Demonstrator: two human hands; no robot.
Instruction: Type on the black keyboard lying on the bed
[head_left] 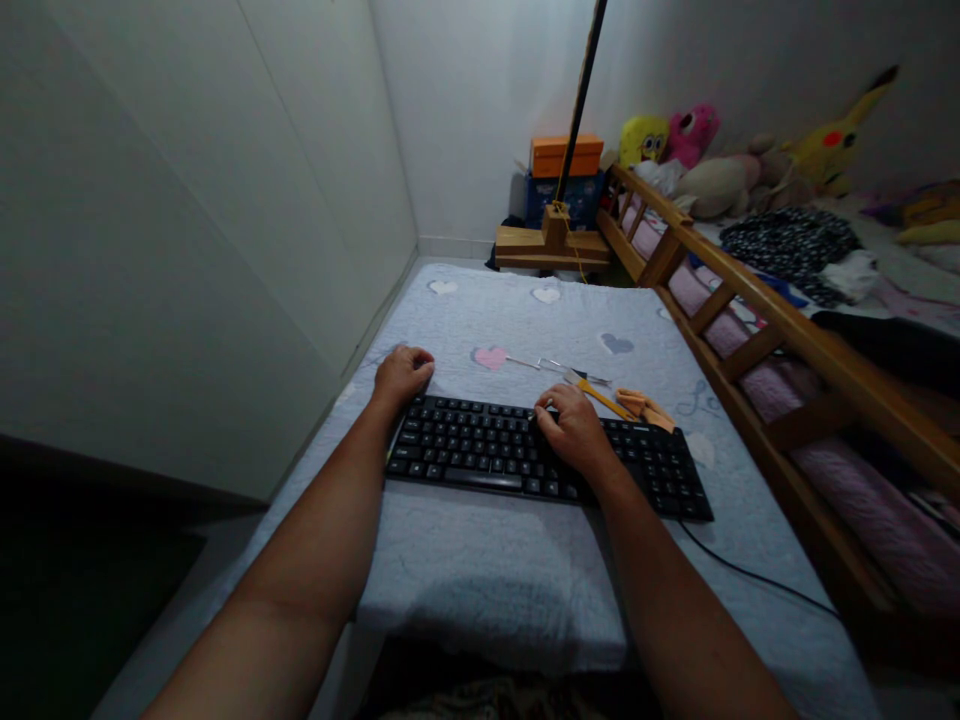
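Observation:
A black keyboard (480, 445) lies flat on the cloth-covered table, its cable trailing off to the right. Just beyond its far left corner my left hand (403, 373) rests with fingers curled down; their undersides are hidden. My right hand (576, 425) is over the keys right of centre, fingers pinched around something small and pale that I cannot name. Behind the keyboard lie a thin pinkish stick (523, 362), a bent wire tool (559, 366), a brush with a yellow handle (600, 396) and a folded orange cloth (645, 409).
The table (480, 570) has a pale blue heart-patterned cover. A white panelled surface (247, 200) rises at left. Along the right runs a wooden bed rail (750, 290), with plush toys and clothes beyond. At the back are a wooden stand (555, 245) and an orange box (565, 156).

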